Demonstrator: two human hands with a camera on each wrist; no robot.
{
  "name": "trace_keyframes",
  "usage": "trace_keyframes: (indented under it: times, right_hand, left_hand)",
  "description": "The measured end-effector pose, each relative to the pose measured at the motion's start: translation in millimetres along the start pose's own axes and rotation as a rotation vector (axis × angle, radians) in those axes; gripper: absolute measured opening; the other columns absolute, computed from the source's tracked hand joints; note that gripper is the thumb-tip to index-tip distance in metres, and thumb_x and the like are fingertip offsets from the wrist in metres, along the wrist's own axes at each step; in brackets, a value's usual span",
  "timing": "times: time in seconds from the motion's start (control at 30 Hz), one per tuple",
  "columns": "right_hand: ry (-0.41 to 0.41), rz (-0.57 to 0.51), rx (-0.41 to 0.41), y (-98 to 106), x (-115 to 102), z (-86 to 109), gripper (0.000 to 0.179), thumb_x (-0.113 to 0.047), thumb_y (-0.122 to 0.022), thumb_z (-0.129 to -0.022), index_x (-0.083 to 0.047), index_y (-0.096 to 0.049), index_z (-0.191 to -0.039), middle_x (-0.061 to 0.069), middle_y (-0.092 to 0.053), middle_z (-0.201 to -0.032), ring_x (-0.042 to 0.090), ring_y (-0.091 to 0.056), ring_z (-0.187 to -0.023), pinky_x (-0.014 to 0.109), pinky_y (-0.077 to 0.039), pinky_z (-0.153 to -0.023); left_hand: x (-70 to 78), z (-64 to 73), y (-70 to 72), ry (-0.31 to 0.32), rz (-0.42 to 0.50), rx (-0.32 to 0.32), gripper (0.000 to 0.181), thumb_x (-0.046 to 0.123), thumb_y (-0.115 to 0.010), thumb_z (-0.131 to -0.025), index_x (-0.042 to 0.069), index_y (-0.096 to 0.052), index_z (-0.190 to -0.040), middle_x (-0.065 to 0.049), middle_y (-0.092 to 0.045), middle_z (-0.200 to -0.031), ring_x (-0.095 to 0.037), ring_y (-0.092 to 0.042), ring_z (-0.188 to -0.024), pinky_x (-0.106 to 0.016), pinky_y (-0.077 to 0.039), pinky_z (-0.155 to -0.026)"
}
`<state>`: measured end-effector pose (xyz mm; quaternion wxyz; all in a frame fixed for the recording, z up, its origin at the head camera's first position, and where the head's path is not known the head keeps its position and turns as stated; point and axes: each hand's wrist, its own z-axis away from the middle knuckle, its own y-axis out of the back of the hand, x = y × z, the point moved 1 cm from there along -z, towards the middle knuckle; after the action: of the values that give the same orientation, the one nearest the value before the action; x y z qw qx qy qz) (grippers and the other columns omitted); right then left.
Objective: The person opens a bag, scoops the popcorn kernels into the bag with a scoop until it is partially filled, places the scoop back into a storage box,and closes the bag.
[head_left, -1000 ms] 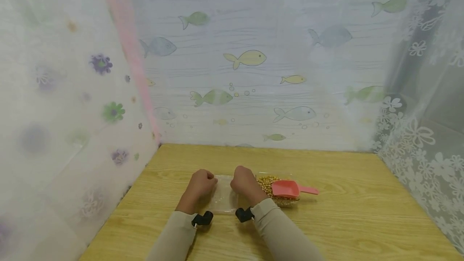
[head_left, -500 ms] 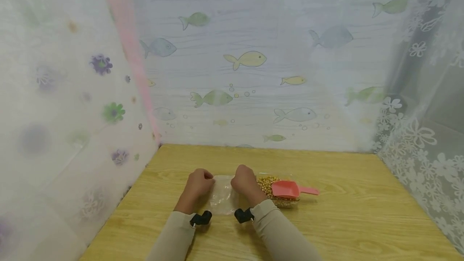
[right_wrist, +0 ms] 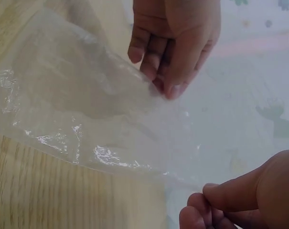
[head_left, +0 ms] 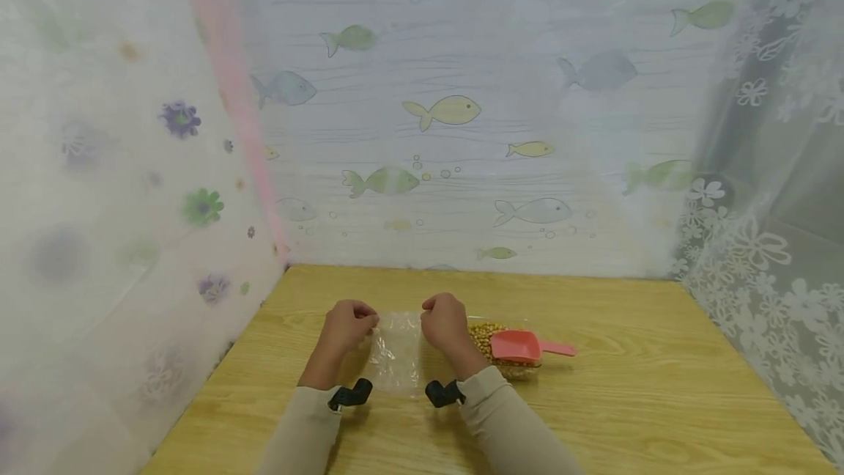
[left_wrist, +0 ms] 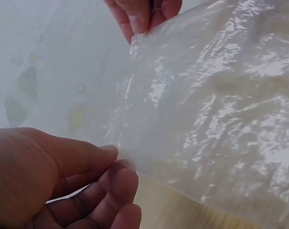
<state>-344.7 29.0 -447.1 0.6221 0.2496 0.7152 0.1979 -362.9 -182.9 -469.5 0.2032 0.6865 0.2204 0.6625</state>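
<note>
Both hands pinch the top corners of the clear plastic bag [head_left: 395,350], left hand [head_left: 343,328] and right hand [head_left: 445,325] holding it above the bench [head_left: 626,387], and I'd say rubbing the two layers apart gently opens the mouth best.

A: Which items are obscured in the head view?
B: The container of kernels [head_left: 491,339] is partly covered by the pink scoop [head_left: 521,347] and, at 9 o'clock, the right hand [head_left: 445,321].
A: And the wrist views?
B: The plastic bag [left_wrist: 220,109] is cropped at 3 o'clock.
</note>
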Motion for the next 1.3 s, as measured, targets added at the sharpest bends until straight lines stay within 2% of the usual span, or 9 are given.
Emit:
trace_keyframes:
  times: [0.13,0.27,0.53,0.7,0.77,0.93,1.0,1.17,1.3]
  right_hand:
    - [0.017,-0.037,-0.003,6,-4,4.6,0.021,-0.005,-0.060,-0.099,-0.003,-0.076,-0.113,0.011,-0.074,-0.105,0.017,-0.057,-0.064,0.030,-0.047,-0.057]
    - [0.031,-0.078,-0.019,14,-6,9.2,0.020,-0.008,-0.061,-0.101,-0.005,-0.076,-0.115,0.009,-0.072,-0.103,0.015,-0.055,-0.065,0.029,-0.047,-0.059]
    - [0.054,-0.148,-0.019,33,-7,20.0,0.019,-0.010,-0.062,-0.102,-0.005,-0.075,-0.115,0.005,-0.070,-0.097,0.015,-0.062,-0.075,0.028,-0.049,-0.061]
    - [0.100,-0.158,-0.022,53,-11,31.5,0.019,-0.011,-0.063,-0.103,-0.007,-0.074,-0.117,0.003,-0.070,-0.098,0.015,-0.063,-0.079,0.031,-0.050,-0.065]
    - [0.122,-0.167,-0.022,62,-10,35.0,0.018,-0.010,-0.063,-0.102,-0.008,-0.075,-0.116,0.003,-0.070,-0.098,0.015,-0.063,-0.080,0.032,-0.052,-0.068]
    - [0.120,-0.200,-0.016,77,-6,39.3,0.017,-0.010,-0.065,-0.101,-0.011,-0.075,-0.115,0.003,-0.069,-0.097,0.015,-0.064,-0.084,0.033,-0.056,-0.074]
    - [0.120,-0.199,-0.011,82,-5,42.0,0.017,-0.009,-0.067,-0.100,-0.012,-0.075,-0.114,0.002,-0.069,-0.096,0.016,-0.064,-0.085,0.033,-0.056,-0.075]
    - [0.124,-0.194,-0.008,92,-4,49.8,0.016,-0.011,-0.069,-0.099,-0.015,-0.076,-0.113,0.000,-0.069,-0.097,0.015,-0.065,-0.086,0.032,-0.056,-0.075]
    - [0.132,-0.181,-0.019,99,-4,54.0,0.016,-0.012,-0.069,-0.099,-0.018,-0.075,-0.113,0.000,-0.069,-0.098,0.015,-0.065,-0.087,0.032,-0.055,-0.077]
  left_hand:
    - [5.8,3.4,9.2,-0.033,0.011,-0.009,0.010,0.016,-0.072,-0.098,0.007,-0.077,-0.101,-0.007,-0.073,-0.090,-0.018,-0.070,-0.077,-0.033,-0.060,-0.066]
    - [12.3,7.4,16.0,-0.071,0.042,-0.024,0.009,0.016,-0.073,-0.099,0.009,-0.077,-0.102,-0.006,-0.073,-0.091,-0.018,-0.070,-0.079,-0.035,-0.061,-0.070]
    - [29.7,15.3,22.1,-0.114,0.054,-0.064,0.010,0.018,-0.073,-0.099,0.010,-0.076,-0.104,-0.007,-0.074,-0.095,-0.023,-0.072,-0.084,-0.042,-0.062,-0.078]
    - [41.7,22.8,25.2,-0.164,0.058,-0.108,0.011,0.020,-0.073,-0.099,0.012,-0.076,-0.105,-0.012,-0.075,-0.098,-0.033,-0.073,-0.091,-0.047,-0.061,-0.082]
    - [48.4,26.0,26.3,-0.193,0.060,-0.121,0.010,0.021,-0.073,-0.099,0.014,-0.077,-0.105,-0.009,-0.075,-0.097,-0.029,-0.073,-0.088,-0.048,-0.061,-0.082]
    - [63.9,30.0,29.7,-0.265,0.063,-0.165,0.008,0.023,-0.072,-0.100,0.016,-0.076,-0.103,-0.001,-0.075,-0.092,-0.018,-0.071,-0.082,-0.037,-0.061,-0.075]
    - [68.0,30.7,30.6,-0.284,0.067,-0.189,0.008,0.023,-0.072,-0.100,0.017,-0.076,-0.103,-0.004,-0.075,-0.094,-0.021,-0.071,-0.084,-0.033,-0.060,-0.074]
    - [74.7,30.8,32.6,-0.316,0.073,-0.238,0.008,0.026,-0.071,-0.100,0.020,-0.075,-0.102,-0.008,-0.075,-0.098,-0.025,-0.071,-0.088,-0.034,-0.060,-0.075]
    - [81.6,31.6,35.5,-0.366,0.057,-0.266,0.007,0.028,-0.071,-0.101,0.023,-0.076,-0.102,0.000,-0.073,-0.094,-0.021,-0.071,-0.086,-0.036,-0.060,-0.076]
